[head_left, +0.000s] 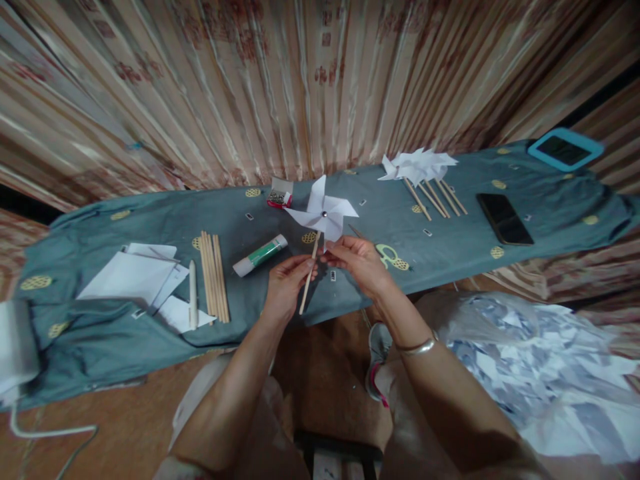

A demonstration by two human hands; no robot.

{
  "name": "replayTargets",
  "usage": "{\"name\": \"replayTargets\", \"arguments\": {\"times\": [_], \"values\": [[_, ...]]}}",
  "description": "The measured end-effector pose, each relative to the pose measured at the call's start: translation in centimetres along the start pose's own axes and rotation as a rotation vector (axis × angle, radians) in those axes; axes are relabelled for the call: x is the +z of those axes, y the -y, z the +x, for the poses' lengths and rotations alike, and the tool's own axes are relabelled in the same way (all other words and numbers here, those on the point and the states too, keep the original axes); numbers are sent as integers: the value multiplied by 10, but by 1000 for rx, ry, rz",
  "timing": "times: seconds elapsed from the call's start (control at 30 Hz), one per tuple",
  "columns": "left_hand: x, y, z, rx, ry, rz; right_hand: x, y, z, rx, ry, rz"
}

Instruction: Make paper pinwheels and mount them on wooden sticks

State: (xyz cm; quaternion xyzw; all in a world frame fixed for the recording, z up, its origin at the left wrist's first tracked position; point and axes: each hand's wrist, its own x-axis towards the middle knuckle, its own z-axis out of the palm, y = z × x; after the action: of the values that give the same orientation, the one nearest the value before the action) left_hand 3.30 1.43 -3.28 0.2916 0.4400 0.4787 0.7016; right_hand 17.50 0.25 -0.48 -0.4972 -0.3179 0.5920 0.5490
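Cloth-covered table, glue stick, wooden sticks, white paper, phone

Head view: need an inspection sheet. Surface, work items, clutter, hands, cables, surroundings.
Surface: green patterned cloth, rumpled at left.
Work items: held pinwheel; more pinwheels, spare sticks, paper sheets, box of metal pieces, tube, scissors partly hidden.
Clutter: dark phone, blue-framed device at right.
Left hand: fingers pinch the pinwheel's stick.
Right hand: fingers at its lower blade; exact contact unclear.
Cables: white cable, lower left, below white device.
Surroundings: striped curtain behind; paper scraps heaped at lower right.
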Motion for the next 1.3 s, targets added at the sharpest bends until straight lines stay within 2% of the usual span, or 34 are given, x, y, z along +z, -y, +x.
{"name": "replayTargets", "arguments": {"times": [0.2,0.3,0.4,0.57,0.63,0.9,1.3], "values": [[0,-3,0,-5,-9,0,-3,-1,-1,-83,54,-159],[-1,-4,0,1,-14,3,-11,3,-2,-125,16,-235],[-3,-5,1,4,-16,10,-22,9,0,-191,-88,-258],[-4,-3,0,0,6,25,-40,17,10,-364,-431,-138],[-5,-2,0,-10,26,26,-43,18,14,-378,-493,-108],[-5,1,1,-31,51,45,-39,11,20,-328,-408,-83],[-6,2,3,10,14,30,-29,6,15,-317,-338,-107]]}}
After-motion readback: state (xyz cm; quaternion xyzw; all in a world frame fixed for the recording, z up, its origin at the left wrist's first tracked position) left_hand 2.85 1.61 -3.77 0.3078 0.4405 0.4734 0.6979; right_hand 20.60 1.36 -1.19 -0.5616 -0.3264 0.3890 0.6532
